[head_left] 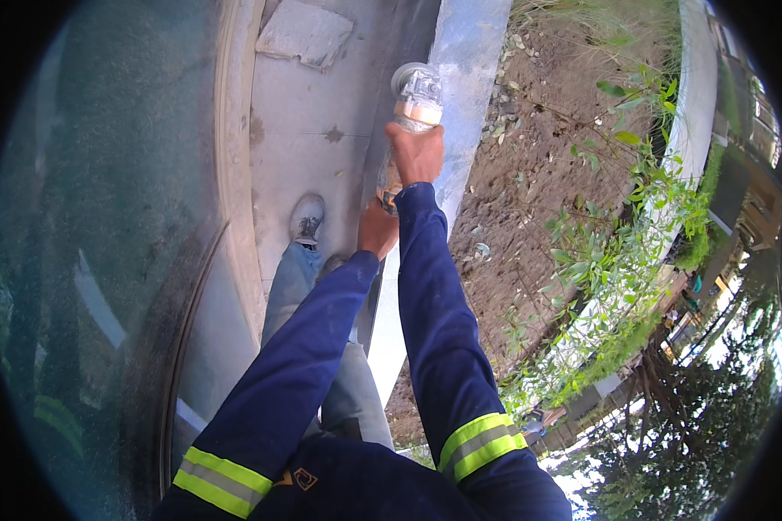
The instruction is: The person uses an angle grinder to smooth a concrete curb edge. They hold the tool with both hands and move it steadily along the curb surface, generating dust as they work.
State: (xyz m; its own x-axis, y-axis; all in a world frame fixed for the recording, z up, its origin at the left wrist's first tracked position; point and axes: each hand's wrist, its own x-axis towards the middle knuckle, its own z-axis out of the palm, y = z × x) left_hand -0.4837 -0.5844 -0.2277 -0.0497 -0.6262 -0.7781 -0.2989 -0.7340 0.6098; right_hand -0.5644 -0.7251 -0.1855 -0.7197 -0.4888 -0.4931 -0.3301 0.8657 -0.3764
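An angle grinder [420, 113], orange and dusty grey, is held in both my hands over the inner edge of a pale concrete curb [473, 61]. My right hand [419, 152] wraps round its body just behind the metal head. Farther back, my left hand [377, 228] is closed round the rear end of the tool. The round disc [411, 80] at the far end lies at the curb's edge; whether it touches the concrete I cannot tell. My fingers are partly hidden behind the tool and the backs of my hands.
A broken slab [306, 33] lies on the paved walkway [300, 165] ahead. My shoe [307, 217] stands on the paving. Along the left runs a large glass pane [104, 191] with a frame. Right of the curb is a soil bed [539, 174] with leafy plants [617, 252].
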